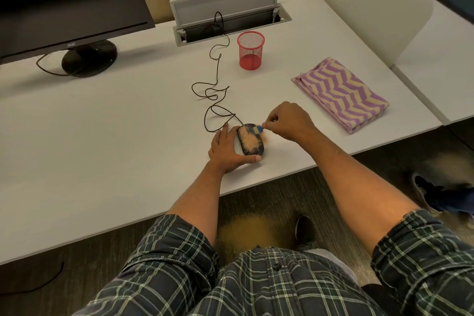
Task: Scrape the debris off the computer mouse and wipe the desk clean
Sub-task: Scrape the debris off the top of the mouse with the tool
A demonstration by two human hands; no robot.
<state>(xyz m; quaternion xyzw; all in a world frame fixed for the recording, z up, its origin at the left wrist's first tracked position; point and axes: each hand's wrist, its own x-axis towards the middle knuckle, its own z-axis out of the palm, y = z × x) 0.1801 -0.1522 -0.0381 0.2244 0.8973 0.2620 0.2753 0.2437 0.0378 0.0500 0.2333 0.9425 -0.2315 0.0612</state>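
A dark wired computer mouse [250, 141] lies near the front edge of the white desk [128, 136], its top covered with orange grainy debris. My left hand [228, 150] grips the mouse from the left, thumb along its near end. My right hand [287, 122] pinches a small blue scraper [259, 129] whose tip touches the far right part of the mouse. A little orange debris [266, 139] lies on the desk just right of the mouse. A folded purple-and-cream zigzag cloth [341, 95] lies to the right.
The mouse cable [214, 90] coils back to an open cable hatch [230, 20]. A red mesh cup [250, 50] stands behind the mouse. A black monitor [64, 2] stands at the back left. Orange debris lies on the floor [246, 231] beneath the desk edge.
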